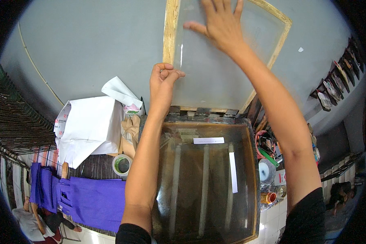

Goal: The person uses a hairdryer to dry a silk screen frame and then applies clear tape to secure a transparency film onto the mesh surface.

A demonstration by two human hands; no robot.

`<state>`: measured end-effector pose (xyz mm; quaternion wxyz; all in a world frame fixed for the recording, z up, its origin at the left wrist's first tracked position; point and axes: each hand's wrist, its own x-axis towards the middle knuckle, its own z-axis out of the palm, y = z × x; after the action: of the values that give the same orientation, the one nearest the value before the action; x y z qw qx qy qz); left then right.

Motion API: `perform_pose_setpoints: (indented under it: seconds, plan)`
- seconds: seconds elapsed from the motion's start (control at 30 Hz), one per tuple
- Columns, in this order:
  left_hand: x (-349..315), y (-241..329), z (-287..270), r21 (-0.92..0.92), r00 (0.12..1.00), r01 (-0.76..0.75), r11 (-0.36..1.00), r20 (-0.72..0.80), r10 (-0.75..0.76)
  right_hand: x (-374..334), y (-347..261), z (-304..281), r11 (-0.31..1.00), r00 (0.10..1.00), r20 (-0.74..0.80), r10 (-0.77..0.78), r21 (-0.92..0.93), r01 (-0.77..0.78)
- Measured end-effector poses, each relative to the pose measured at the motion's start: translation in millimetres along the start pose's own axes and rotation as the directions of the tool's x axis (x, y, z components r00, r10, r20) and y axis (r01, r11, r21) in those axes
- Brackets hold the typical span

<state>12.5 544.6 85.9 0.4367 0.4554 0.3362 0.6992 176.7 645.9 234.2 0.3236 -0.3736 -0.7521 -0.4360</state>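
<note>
A wooden-framed printing screen (170, 32) with pale, see-through mesh stands raised at the far side of a glass-topped table (191, 179). Metal hinges (203, 111) lie along its lower edge. My left hand (162, 83) is closed around the lower part of the screen's left bar, its thumb over the mesh side. Higher up, my right hand (224, 28) is spread wide against the mesh, fingers apart and slightly blurred; its fingertips run out at the top of the picture. Two white paper strips (208, 140) lie on the glass, above long tubes.
On the left are a white paper-wrapped bundle (91, 122), a tape roll (122, 165) and purple fabric pieces (95, 199). Tubs and an orange jar (268, 197) crowd the table's right side. A rack (337, 77) hangs on the grey wall. Another person (32, 219) is at lower left.
</note>
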Motion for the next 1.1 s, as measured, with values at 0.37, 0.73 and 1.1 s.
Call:
perform_pose_setpoints:
  seconds: [0.37, 0.73, 1.1]
  plan:
    - [4.8, 5.9, 2.5, 0.068, 0.998, 0.049, 0.997, -0.047, -0.046, -11.7, -13.1, 1.7, 0.995, 0.991, -0.134, 0.006, 0.098, 0.007]
    - [7.2, 8.4, 3.7, 0.113, 0.986, 0.109, 0.988, -0.135, -0.094, -27.3, -26.7, 8.4, 0.986, 0.996, -0.059, 0.068, 0.159, -0.058]
    - [11.4, 25.0, -7.3, 0.109, 0.972, 0.21, 0.972, -0.135, -0.194, -59.3, -55.6, 17.8, 0.982, 0.992, -0.127, 0.013, 0.188, 0.012]
